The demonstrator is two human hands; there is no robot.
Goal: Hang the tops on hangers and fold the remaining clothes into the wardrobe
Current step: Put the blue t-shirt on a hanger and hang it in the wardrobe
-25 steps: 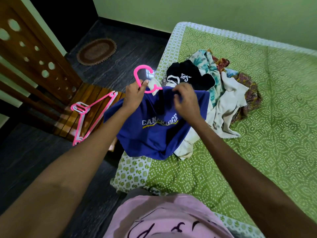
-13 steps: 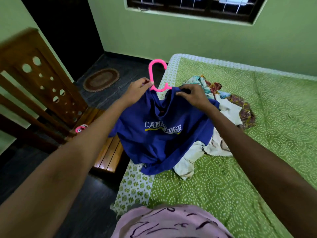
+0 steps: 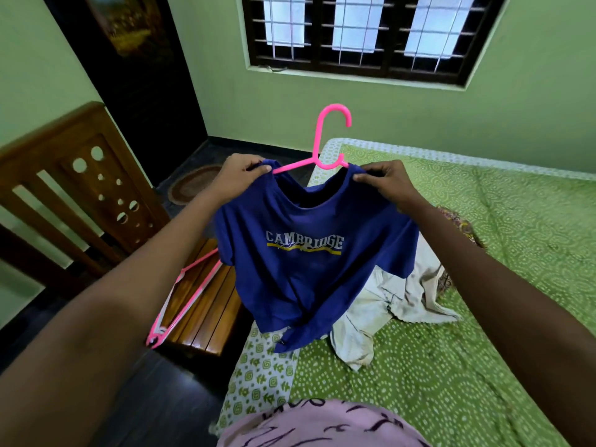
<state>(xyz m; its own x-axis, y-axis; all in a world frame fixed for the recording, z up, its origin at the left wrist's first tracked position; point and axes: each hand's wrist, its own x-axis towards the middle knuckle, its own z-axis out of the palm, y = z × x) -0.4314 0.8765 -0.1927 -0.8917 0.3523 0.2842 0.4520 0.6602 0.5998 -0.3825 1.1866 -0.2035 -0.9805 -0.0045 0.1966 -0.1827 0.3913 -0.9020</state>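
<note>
The blue t-shirt (image 3: 306, 262) hangs on a pink hanger (image 3: 325, 146), held up above the edge of the bed (image 3: 483, 285). The left hand (image 3: 238, 175) pinches its shoulder at 10 o'clock, the right hand (image 3: 385, 182) pinches the other at 2 o'clock. A cream garment (image 3: 390, 304) lies behind at 4 o'clock. More pink hangers (image 3: 183, 298) rest on the wooden bench (image 3: 206, 311) at 8 o'clock.

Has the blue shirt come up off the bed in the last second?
Yes. The blue shirt was bunched low over the clothes pile; now both hands hold it raised, only its hem near the bed edge.
</note>
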